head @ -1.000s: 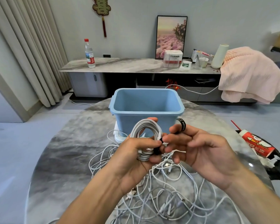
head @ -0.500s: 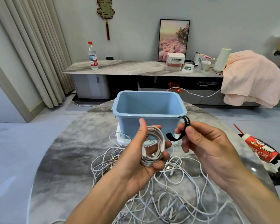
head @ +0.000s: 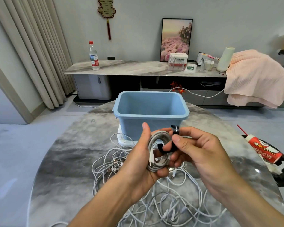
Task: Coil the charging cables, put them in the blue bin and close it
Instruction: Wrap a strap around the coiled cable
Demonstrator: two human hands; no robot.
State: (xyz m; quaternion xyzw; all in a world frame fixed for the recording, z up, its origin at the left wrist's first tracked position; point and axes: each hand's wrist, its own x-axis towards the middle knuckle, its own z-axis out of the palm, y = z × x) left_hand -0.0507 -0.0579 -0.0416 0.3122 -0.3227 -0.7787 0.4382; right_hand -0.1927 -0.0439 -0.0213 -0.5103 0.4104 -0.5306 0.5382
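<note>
My left hand point(head: 138, 163) grips a white coiled cable point(head: 156, 150) in front of me, above the round marble table point(head: 59, 161). My right hand point(head: 198, 154) pinches a black strap point(head: 174, 138) that loops through the coil's right side. Behind the hands stands the open blue bin point(head: 150, 112), with nothing visible inside. A white lid point(head: 121, 141) lies flat under the bin. Several loose white cables point(head: 167, 200) lie tangled on the table below my hands.
A red and white tube point(head: 264, 149) lies on black wrapping at the table's right edge. Beyond the table a long sideboard point(head: 138, 68) carries a water bottle point(head: 93, 57), a picture frame, boxes and a pink blanket point(head: 256, 77). Curtains hang at the left.
My right hand has brought the black strap from beside the coil onto it, and the strap now loops through the coil. The left hand still holds the coil.
</note>
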